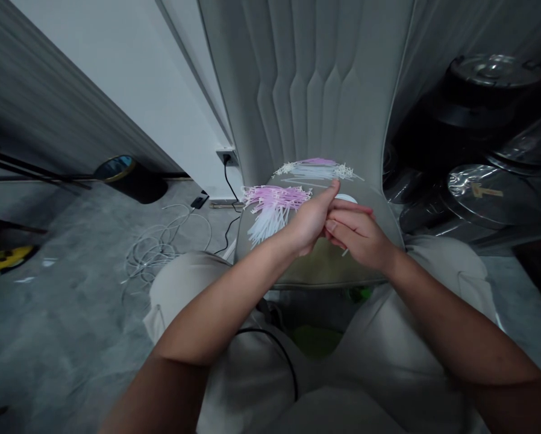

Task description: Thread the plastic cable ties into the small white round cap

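Over the front of a padded grey chair seat point(293, 268), my two hands meet and overlap. My left hand point(313, 217) has its thumb raised, and its fingers reach across behind the right; whatever lies in its palm is hidden. Curled against it is my right hand point(363, 238), with the tip of a thin white stick point(344, 252) poking out below. Left of them lies a fanned pile of thin pink and white sticks point(275, 208) with small knobbly ends. Farther back rests another bundle of such sticks point(318, 169). A white rounded thing point(346, 198) shows partly behind my hands.
The chair's tall backrest point(306, 78) rises behind the seat. On the floor at left are a coiled white cable point(157, 244) and a black bin point(132, 179). A black cord runs from a wall socket point(226, 157). Dark, shiny-lidded containers point(482, 187) stand at right.
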A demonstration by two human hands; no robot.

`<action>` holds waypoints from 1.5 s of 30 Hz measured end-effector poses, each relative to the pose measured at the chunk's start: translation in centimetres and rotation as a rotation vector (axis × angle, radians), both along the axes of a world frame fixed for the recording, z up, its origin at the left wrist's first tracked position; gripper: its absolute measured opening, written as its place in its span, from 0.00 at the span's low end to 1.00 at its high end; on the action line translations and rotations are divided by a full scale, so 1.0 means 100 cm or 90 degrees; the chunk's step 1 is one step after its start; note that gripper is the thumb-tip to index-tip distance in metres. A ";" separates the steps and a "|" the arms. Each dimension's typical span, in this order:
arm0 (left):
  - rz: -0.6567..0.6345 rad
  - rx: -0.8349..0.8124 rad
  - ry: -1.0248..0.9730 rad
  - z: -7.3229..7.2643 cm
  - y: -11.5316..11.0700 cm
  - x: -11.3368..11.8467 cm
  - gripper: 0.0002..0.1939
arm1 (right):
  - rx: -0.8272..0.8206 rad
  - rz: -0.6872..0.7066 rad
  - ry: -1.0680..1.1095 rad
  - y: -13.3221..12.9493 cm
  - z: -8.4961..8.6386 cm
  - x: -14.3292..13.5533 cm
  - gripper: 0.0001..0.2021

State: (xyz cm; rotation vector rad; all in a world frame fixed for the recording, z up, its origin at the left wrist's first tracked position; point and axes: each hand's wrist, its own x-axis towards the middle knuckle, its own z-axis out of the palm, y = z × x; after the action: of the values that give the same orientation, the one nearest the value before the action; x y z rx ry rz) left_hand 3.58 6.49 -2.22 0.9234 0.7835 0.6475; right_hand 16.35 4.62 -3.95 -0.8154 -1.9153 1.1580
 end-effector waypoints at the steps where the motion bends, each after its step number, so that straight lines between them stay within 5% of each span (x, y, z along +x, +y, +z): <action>1: 0.003 0.000 0.003 0.000 0.000 0.000 0.40 | -0.005 0.004 0.003 0.000 0.000 0.000 0.14; 28: -0.007 -0.020 -0.014 -0.006 -0.002 0.000 0.43 | -0.093 0.001 -0.023 -0.006 0.011 -0.004 0.15; 45: -0.011 -0.014 -0.004 -0.009 -0.003 0.000 0.41 | -0.109 0.018 0.002 -0.003 -0.004 -0.005 0.14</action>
State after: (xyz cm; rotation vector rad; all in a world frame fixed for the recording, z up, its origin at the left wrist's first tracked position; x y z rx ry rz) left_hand 3.55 6.14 -3.09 0.9069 0.7753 0.6260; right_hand 15.88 4.33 -4.31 -0.8781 -1.8496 1.3536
